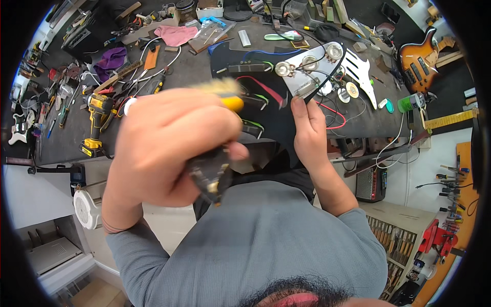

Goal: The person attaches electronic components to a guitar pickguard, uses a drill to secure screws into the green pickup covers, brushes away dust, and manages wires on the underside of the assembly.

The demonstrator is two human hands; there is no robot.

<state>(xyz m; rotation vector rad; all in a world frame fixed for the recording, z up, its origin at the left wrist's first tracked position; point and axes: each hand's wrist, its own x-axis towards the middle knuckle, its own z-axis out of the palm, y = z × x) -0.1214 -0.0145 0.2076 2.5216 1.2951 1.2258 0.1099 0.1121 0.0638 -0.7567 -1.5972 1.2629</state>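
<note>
My left hand (174, 138) is raised over the near side of the bench, smeared by motion, its fingers wrapped round a brush. The brush's pale bristles (220, 88) and yellow collar stick out past the knuckles; a dark, worn end with light flecks hangs below the fist. My right hand (310, 125) pinches the near corner of a guitar control plate (296, 82), tilted with its pale underside up. Round potentiometers, a switch and wires are mounted on it. Beneath lies a black guitar body (279, 115) with several pickups and a red wire, partly hidden by my left hand.
A yellow-black cordless drill (95, 120) stands at the left among scattered tools. A white slotted pickguard (362, 77), a solder spool (352, 90) and a green container (409, 103) lie to the right. A sunburst guitar (420, 59) is at the far right; a pink cloth (175, 35) lies behind.
</note>
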